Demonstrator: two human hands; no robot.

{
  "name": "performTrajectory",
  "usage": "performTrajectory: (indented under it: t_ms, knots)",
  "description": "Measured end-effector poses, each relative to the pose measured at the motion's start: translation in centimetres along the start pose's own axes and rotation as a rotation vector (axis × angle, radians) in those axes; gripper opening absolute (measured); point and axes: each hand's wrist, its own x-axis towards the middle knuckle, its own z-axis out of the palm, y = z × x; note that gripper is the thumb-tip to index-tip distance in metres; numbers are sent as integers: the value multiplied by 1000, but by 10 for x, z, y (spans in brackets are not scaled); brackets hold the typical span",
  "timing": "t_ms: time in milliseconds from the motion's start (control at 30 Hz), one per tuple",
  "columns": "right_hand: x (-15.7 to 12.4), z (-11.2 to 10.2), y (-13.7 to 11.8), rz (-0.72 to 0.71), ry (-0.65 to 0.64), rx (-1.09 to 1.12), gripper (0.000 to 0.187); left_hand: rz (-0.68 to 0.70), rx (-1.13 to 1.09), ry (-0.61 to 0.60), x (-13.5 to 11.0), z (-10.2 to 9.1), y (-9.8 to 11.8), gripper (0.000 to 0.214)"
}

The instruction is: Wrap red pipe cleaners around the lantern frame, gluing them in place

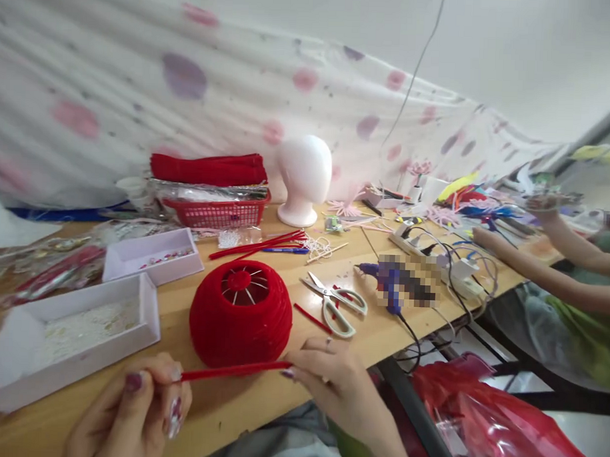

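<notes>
Left edge is a blurry mess, I can't make out the clutter beside the white tray [149, 320]. My left hand [133, 409] pinches one end of a red fuzzy stem [234, 371] and my right hand [339, 383] pinches the other, just in front of the red dome [241, 313]. The glue gun [393, 295] is half pixelated. It's all on a wooden table [239, 403] with a spotted cloth [190, 78] behind. A co-worker's arms [558, 264] are cut off at far right. I can't read any writing.

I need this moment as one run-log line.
left hand: pinches red stick | right hand: pinches other end | red dome: on table, behind stick
</notes>
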Motion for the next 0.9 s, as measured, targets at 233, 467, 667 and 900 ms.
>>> performTrajectory:
  t_ms: [233,467,667,900]
  knots:
    - [-6,-29,16,87,-43,-66,25,-25,34,-59,-11,19,-3,40]
    - [3,-21,20,76,-121,-89,21,-150,93,-184,-9,27,6,21]
    - [4,-30,19,-2,-113,-60,19,-420,-235,-202,-2,26,17,37]
    - [24,-20,-2,-53,-238,-23,17,-283,-138,-331,-3,40,11,28]
